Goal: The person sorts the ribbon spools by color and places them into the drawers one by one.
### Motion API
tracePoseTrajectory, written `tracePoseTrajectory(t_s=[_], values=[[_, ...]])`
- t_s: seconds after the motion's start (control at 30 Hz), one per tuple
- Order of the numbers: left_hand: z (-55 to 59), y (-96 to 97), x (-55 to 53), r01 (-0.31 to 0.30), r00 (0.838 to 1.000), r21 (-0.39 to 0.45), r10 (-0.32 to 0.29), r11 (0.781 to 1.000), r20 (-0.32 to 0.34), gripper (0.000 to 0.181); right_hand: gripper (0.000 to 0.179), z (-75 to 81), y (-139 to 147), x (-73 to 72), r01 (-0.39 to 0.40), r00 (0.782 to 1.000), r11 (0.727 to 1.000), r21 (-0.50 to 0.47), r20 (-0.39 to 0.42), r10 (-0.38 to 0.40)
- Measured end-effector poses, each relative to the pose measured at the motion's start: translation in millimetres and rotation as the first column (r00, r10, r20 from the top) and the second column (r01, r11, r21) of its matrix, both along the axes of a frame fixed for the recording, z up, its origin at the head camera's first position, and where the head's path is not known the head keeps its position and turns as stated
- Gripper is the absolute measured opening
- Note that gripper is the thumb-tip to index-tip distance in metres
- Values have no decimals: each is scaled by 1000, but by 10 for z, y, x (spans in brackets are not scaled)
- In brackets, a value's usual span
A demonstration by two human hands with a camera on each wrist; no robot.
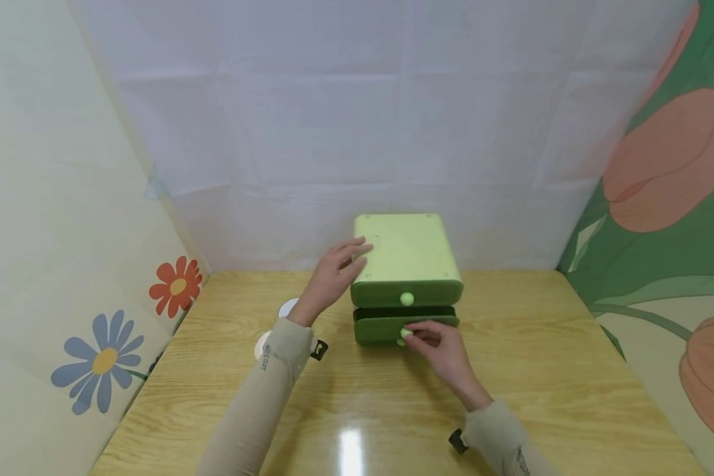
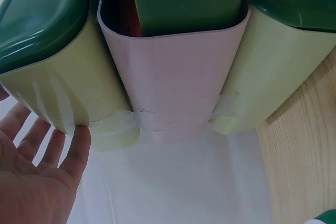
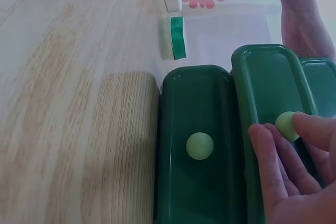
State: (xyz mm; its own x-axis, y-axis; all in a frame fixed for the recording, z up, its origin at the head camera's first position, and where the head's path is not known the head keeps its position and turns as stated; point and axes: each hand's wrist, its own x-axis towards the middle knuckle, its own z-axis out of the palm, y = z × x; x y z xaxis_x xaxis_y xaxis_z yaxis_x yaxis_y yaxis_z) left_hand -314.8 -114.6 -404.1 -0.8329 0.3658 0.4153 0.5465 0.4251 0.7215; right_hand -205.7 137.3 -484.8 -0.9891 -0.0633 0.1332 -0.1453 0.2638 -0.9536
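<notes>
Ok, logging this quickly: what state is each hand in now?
Left hand: open, resting against the drawer unit.
Right hand: closed, pinching the knob of the middle drawer.

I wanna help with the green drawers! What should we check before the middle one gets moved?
1. Right hand on the middle drawer's knob: ok, fingers and thumb pinch it.
2. Left hand on the cabinet: ok, it touches the left side near the top.
3. Top drawer shut: ok.
4. Bottom drawer shut: ok.
5. Middle drawer shut: not ok, it sticks out partway.
6. What's inside the middle drawer: cannot tell, no view shows in.
</notes>
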Motion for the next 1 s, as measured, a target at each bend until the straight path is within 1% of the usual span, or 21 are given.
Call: tracePoseTrajectory(t_s=[0.13, 0.33, 0.67, 1.0], values=[[3, -2, -3, -1, 1000, -6, 1, 1000, 3, 43, 18, 2, -2, 24, 11, 1000, 1000, 16, -8, -11], [19, -4, 1, -3, 1000, -11, 3, 1000, 4, 42, 18, 10, -1, 67, 8, 1000, 1000, 9, -26, -8], [44, 10, 28, -8, 1000, 4, 7, 1000, 5, 41, 17, 1, 25, 158, 14, 1000, 999, 45, -2, -14], [42, 7, 34, -8, 1000, -1, 8, 1000, 13, 41, 16, 29, 4, 249, 48, 998, 998, 48, 26, -49]])
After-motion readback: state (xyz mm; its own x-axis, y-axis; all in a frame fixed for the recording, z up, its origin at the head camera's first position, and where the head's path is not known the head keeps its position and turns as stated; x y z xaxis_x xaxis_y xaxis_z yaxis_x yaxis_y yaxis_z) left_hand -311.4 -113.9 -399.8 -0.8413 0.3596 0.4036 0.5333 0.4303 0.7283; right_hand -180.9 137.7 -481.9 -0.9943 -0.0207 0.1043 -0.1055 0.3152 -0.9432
